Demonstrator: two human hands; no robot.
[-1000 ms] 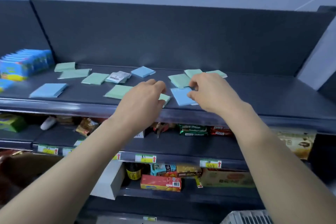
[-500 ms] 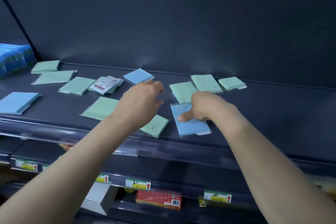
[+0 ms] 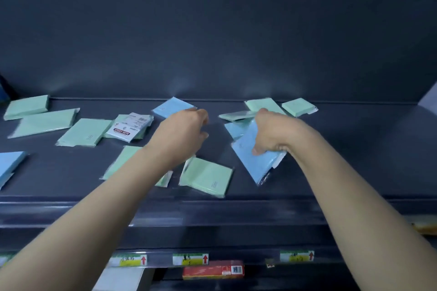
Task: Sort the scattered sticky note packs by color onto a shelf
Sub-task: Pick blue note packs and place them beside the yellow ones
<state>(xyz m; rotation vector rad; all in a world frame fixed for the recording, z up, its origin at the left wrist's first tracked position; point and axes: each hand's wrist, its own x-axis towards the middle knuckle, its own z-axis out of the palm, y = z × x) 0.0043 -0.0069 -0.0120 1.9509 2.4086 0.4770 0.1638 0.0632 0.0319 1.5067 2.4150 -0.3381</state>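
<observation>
Sorting barely begun: green packs (image 3: 208, 176) and blue lie mixed on shelf (image 3: 354, 160). Right hand (image 3: 276, 132) grips blue pack (image 3: 253, 163), tilted up; left hand (image 3: 182, 134) fingers (image 3: 203, 123) loosely curled, empty, beside rear blue pack (image 3: 170, 107).

A pale blue plastic-wrapped sticky note pack (image 3: 257, 160) is tilting up off the dark grey metal shelf (image 3: 354, 160), the right hand (image 3: 272, 132) gripping its upper end. A second blue pack (image 3: 236, 129) is lying just behind it, a third blue pack (image 3: 172, 107) is resting near the back panel, and a fourth blue pack (image 3: 9, 163) is sitting at the left edge. Mint green packs (image 3: 205, 176) are lying flat, scattered across the shelf. One white-labelled pack (image 3: 130, 126) is showing "STICKY NOTE" print.
</observation>
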